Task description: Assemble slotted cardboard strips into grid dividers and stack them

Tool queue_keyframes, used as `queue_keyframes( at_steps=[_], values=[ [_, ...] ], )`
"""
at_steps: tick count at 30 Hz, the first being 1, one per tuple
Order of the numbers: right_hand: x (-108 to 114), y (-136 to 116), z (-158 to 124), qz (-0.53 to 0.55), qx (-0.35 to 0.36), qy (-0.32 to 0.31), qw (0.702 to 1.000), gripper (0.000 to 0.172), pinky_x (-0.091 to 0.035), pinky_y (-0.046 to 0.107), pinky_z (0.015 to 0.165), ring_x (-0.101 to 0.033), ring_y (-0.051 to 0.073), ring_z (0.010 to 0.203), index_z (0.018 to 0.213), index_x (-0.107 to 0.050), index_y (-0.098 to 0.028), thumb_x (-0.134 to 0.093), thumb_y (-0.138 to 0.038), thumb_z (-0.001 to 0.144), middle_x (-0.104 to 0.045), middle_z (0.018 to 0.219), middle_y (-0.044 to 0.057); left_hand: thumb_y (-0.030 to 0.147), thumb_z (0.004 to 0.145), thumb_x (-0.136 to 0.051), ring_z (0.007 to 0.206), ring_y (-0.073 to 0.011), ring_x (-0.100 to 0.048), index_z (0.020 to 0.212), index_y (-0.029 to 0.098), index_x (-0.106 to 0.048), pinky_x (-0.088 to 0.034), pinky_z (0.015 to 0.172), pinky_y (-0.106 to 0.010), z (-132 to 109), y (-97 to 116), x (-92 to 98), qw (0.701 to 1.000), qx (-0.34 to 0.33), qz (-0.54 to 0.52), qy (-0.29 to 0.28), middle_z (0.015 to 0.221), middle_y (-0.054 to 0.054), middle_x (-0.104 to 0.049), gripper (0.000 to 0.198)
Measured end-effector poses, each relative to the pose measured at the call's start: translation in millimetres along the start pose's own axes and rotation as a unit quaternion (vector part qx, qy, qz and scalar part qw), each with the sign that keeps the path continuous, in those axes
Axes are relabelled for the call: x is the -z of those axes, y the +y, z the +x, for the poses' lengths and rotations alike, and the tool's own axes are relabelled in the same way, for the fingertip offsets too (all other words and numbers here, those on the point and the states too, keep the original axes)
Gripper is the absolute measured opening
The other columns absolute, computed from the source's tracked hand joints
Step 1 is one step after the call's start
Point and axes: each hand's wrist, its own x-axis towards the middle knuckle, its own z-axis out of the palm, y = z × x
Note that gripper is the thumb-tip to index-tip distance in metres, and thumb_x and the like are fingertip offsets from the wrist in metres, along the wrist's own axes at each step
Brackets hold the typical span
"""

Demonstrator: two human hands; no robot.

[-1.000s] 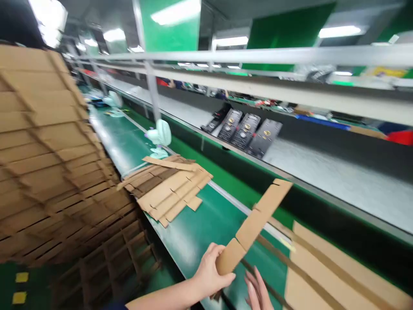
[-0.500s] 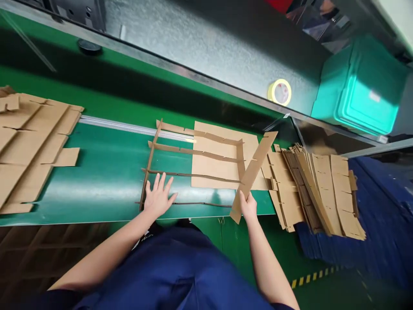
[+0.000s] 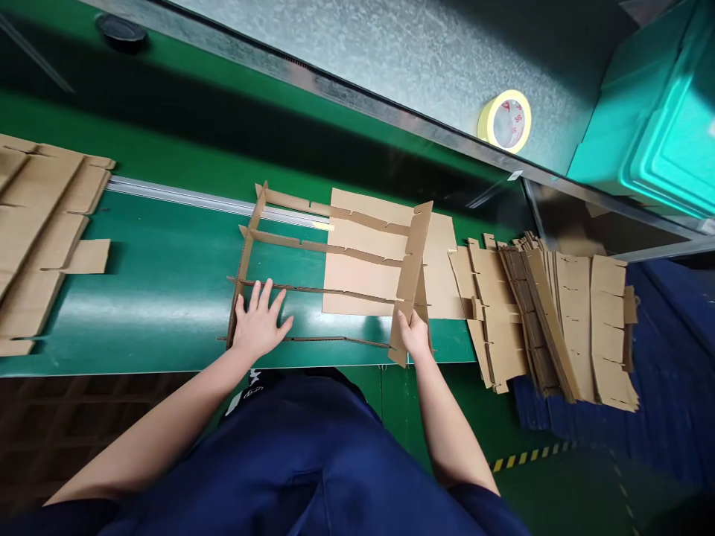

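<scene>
- The left hand [image 3: 258, 321] lies flat with fingers spread, pressing on the near-left part of a cardboard grid [image 3: 313, 290]; it grips nothing.
- The right hand [image 3: 414, 335] is closed around the near end of a slotted cardboard strip [image 3: 412, 279], which stands on edge and runs from near to far across the right ends of the grid's long strips.
- The cardboard grid stands on the green surface [image 3: 167, 298], in the middle of the view, close to the near edge. It has several long strips running left to right and one cross strip at its left end.
- A flat cardboard sheet [image 3: 447, 283] lies under the right part of the grid.
- Just to the right of the sheet, a stack of slotted strips [image 3: 553, 320] hangs partly over the near edge of the surface.
- At the far left lies another pile of flat cardboard pieces [image 3: 39, 231].
- A roll of yellow tape [image 3: 504, 121] sits on the grey shelf [image 3: 391, 52] beyond the surface, and a teal bin [image 3: 664, 134] stands at the far right.
- The person wears dark blue clothing [image 3: 313, 461].
</scene>
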Motion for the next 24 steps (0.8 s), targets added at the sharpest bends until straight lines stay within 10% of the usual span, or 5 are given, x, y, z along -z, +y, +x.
queue_keyframes(
  at_steps=[24],
  values=[
    [-33, -6, 8, -0.216, 0.012, -0.054, 0.975, 0.048, -0.047, 0.034, 0.077, -0.065, 0.025, 0.091, 0.123, -0.053, -0.014, -0.029, -0.045, 0.095, -0.069, 0.099, 0.013, 0.048, 0.089, -0.039, 0.144, -0.0346, -0.003, 0.138, 0.019, -0.045, -0.011, 0.111, -0.061, -4, 2, 1.5, 1.000, 0.003, 0.002, 0.001, 0.158, -0.011, -0.008, 0.058]
  ],
)
